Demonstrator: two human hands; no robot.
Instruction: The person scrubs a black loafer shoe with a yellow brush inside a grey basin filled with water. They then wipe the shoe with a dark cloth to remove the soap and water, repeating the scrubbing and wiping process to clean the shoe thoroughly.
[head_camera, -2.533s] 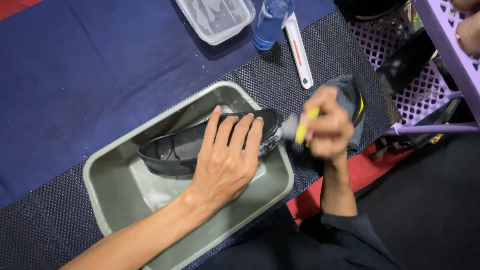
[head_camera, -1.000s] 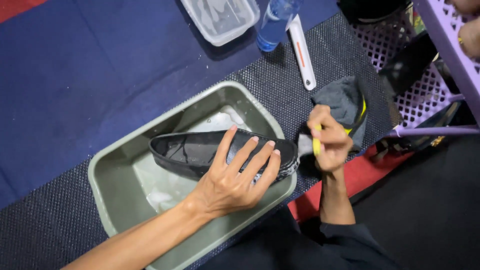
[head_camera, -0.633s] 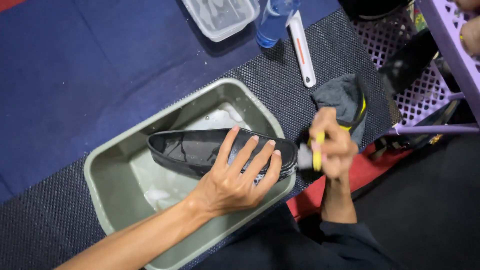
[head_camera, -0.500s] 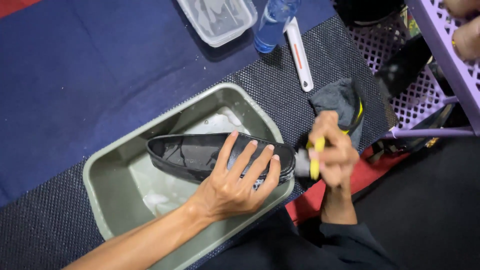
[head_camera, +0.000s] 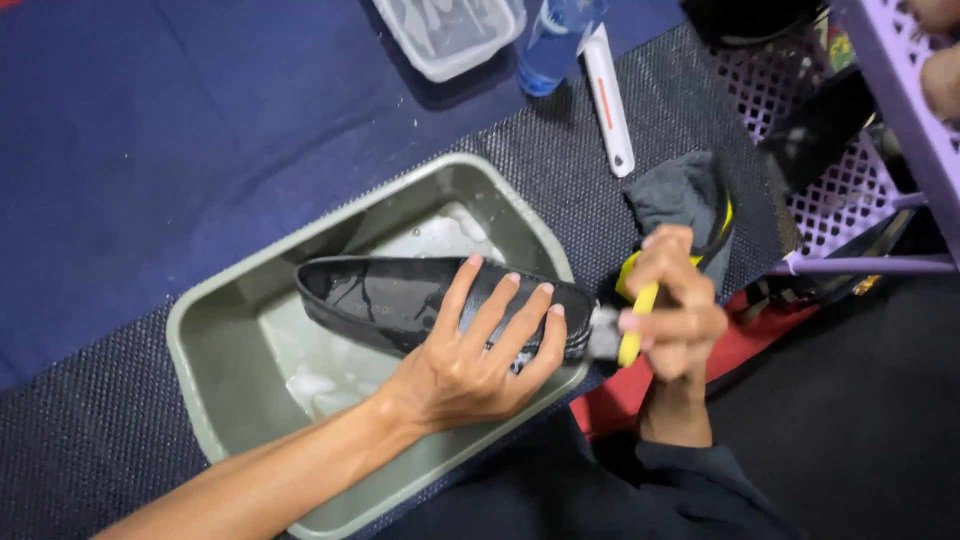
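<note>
Fingers steady black shoe over soapy basin.

Beyond the grey cloth we see a white stick-shaped tool, a blue bottle, a clear plastic tub; a lilac perforated basket beside it.
</note>
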